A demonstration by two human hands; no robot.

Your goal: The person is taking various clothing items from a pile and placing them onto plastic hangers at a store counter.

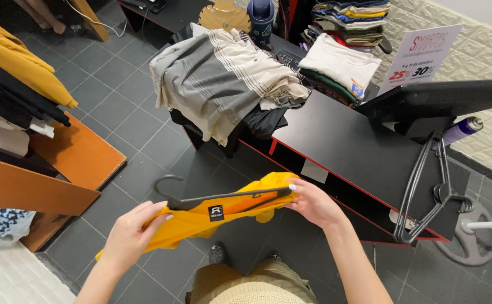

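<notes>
- Clearly, the yellow garment is soft and light; it sags and bunches between the two hands, held up over the grey tiled floor in front of the black counter.
- By my judgement it will slip and fold wherever it is unsupported, so the firmest hold is at the neck or shoulder seams, where the cloth is doubled.
- The dark plastic hanger is the stiff part: thin, rigid, light, and best taken near its hook or its arm ends.
- The left hand is clenched on the bunched cloth at the hanger's hook end, fingers curled over the fabric.
- The right hand pinches cloth and the hanger's arm tip together, fingertips on top.
- Between the hands the hanger lies across the garment's upper edge, touching it.
</notes>
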